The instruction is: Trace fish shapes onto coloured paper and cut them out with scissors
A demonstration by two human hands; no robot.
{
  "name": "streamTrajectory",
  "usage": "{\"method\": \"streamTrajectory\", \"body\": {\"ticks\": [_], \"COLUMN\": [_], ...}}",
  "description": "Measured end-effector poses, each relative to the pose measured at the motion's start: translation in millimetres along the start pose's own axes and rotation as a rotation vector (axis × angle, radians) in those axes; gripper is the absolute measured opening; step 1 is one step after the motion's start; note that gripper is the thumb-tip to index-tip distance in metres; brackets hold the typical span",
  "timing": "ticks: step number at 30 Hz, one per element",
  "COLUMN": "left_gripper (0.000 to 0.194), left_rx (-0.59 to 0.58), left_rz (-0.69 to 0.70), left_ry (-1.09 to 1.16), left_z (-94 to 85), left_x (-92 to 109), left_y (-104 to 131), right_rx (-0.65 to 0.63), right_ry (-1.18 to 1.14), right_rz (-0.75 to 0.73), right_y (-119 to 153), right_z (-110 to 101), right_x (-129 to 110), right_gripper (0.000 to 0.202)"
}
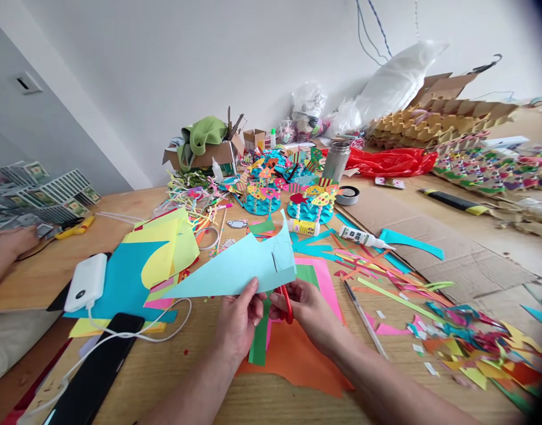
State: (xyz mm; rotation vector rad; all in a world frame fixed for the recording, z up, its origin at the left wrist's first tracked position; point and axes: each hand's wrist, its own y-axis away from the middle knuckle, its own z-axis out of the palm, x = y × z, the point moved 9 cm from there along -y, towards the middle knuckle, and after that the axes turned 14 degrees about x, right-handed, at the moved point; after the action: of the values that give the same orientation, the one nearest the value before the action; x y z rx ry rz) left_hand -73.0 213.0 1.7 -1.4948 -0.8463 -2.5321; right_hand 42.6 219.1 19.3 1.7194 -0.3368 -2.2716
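Note:
A light blue sheet of paper (239, 262) is raised above the table, with a slanted left side, a curved cut on its right and some pencil-like marks. My left hand (242, 316) pinches its lower edge between thumb and fingers. My right hand (306, 307) is closed around the red handles of a pair of scissors (289, 308). The scissor blades are mostly hidden by the paper, with a dark sliver showing at its right part. Under my hands lie an orange sheet (297, 357), a green strip (259, 336) and a pink sheet (326, 277).
Glue bottles (361, 237), a pen (365, 319) and paper scraps (474, 342) lie to the right. Paper fish models (312, 200) stand behind. A power bank (85, 282), its white cable and a phone (100, 366) are left. Another person's hand (18, 241) is at far left.

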Motion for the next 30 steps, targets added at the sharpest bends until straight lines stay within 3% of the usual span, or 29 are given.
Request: {"method": "streamTrajectory", "body": {"ticks": [10, 20, 30], "left_gripper": [0.038, 0.037, 0.037], "left_rx": [0.009, -0.014, 0.013], "left_rz": [-0.049, -0.030, -0.023], "left_ry": [0.004, -0.030, -0.012], "left_z": [-0.4, 0.3, -0.8], "left_x": [-7.7, -7.7, -2.9], "left_y": [2.6, 2.9, 1.3], "right_rx": [0.026, -0.030, 0.001], "right_ry": [-0.015, 0.000, -0.012], "right_rz": [-0.001, -0.038, -0.007], "right_y": [-1.3, 0.4, 3.7], "right_z": [-3.8, 1.5, 2.0], "right_x": [1.7, -2.3, 2.4], "right_gripper": [0.037, 0.037, 0.042]}}
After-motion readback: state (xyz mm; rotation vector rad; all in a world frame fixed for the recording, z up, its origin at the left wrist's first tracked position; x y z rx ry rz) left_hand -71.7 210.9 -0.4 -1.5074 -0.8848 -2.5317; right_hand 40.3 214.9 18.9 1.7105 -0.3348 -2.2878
